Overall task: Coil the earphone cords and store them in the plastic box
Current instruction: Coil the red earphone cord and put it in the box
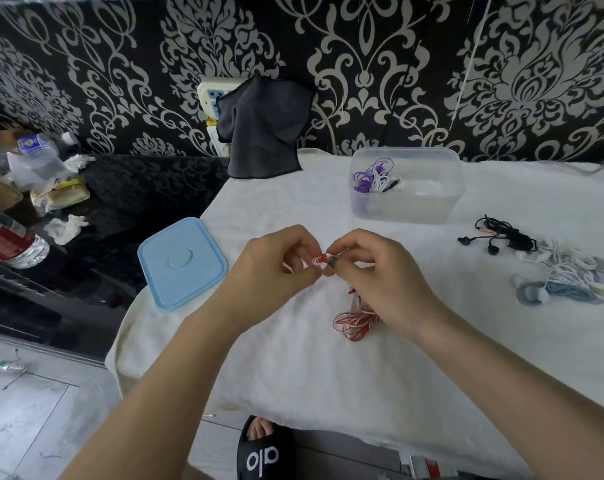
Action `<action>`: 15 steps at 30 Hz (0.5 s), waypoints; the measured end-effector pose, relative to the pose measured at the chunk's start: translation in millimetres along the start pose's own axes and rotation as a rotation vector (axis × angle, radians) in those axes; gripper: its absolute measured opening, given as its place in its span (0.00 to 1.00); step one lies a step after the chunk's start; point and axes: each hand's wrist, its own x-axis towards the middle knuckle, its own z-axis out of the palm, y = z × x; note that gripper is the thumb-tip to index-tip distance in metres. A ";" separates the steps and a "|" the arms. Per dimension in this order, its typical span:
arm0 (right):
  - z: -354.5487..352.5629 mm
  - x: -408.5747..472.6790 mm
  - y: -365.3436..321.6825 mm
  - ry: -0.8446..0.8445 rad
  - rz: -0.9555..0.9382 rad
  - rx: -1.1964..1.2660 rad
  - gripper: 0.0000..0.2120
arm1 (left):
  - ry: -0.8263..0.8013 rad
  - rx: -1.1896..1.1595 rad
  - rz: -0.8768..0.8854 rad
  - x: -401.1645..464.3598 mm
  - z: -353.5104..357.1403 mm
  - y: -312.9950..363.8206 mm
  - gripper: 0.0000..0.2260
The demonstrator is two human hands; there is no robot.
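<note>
White towelling covers the table [293, 358] in front of you, and everything you need lies on it. Nearest you, both hands meet above the cloth: your left hand [276, 265] and right hand [373, 271] each pinch the end of the red-and-white earphone cord [357, 322] between curled fingertips, with a red earbud [323, 258] showing in the gap between them. From that pinch the cord drops down and back toward you, its loose loops bunched on the towel just under your right wrist, so the slack lies on the right hand's side and runs roughly toward your body. Judging from this, the coiling has barely begun; the right hand is the nearer one to feed the slack while the left holds the end.

To your left lies the blue lid [181, 263], off the box. Off to the right wait a black earphone set [501, 235] and a white-and-grey tangle [563, 275]. Farthest back, beyond your right hand, stands the plastic box [406, 206], open, with a purple coil [369, 176] already inside.
</note>
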 end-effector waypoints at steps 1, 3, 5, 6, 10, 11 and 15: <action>-0.2 -0.3 -0.3 0.003 -0.002 0.000 0.01 | -0.003 -0.006 0.007 0.3 -0.1 0.4 0.08; -0.8 -0.4 -0.9 0.009 -0.003 0.009 0.01 | -0.002 -0.017 0.014 0.5 -0.2 1.1 0.07; -1.7 0.1 -0.5 0.016 -0.003 0.025 0.01 | 0.010 -0.022 0.011 0.3 -0.1 2.1 0.07; -2.1 0.6 -0.3 0.018 -0.001 0.032 0.01 | 0.017 -0.018 0.012 0.1 -0.1 2.6 0.07; -4.4 1.0 -1.2 0.001 0.013 0.069 0.01 | 0.038 0.023 0.039 0.3 -0.3 3.8 0.07; -4.7 0.6 -1.9 -0.003 0.019 0.077 0.01 | 0.042 0.034 0.046 0.1 -0.3 4.2 0.07; -6.8 0.7 -1.2 -0.019 0.013 0.073 0.04 | 0.050 0.036 0.065 0.1 -0.4 5.2 0.06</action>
